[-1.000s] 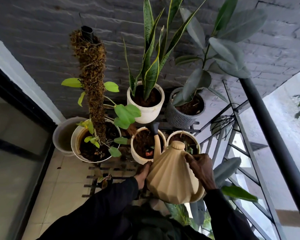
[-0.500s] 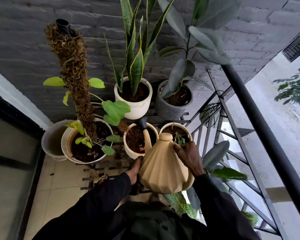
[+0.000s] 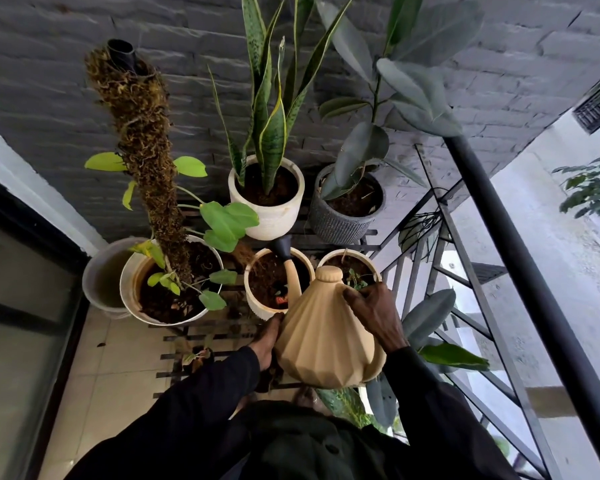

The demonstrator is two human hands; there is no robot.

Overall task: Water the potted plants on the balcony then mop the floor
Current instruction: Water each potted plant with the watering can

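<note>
I hold a beige ribbed watering can (image 3: pixel 321 337) between both hands. My right hand (image 3: pixel 374 313) grips its upper right side, the fingers curled over the shoulder. My left hand (image 3: pixel 267 341) cups its lower left side. The can's black-tipped spout (image 3: pixel 284 251) reaches over the soil of a small cream pot (image 3: pixel 274 282). Beside that pot stands another small cream pot (image 3: pixel 347 268) with a seedling. Behind are a white pot with a snake plant (image 3: pixel 267 199) and a grey ribbed pot with a rubber plant (image 3: pixel 347 209). At left, a large white pot (image 3: pixel 167 282) holds a moss pole.
The pots stand on a black slatted rack (image 3: pixel 201 341) against a grey brick wall (image 3: pixel 49 81). A black metal railing (image 3: pixel 520 258) runs along the right. A pale bucket (image 3: pixel 101 271) sits by the glass door (image 3: pixel 14 341) at left. Light floor tiles (image 3: pixel 111 375) lie below.
The view has shifted, so the plants sit lower left in frame than one second ago. The can and both hands keep their hold, with the spout still over the small cream pot.
</note>
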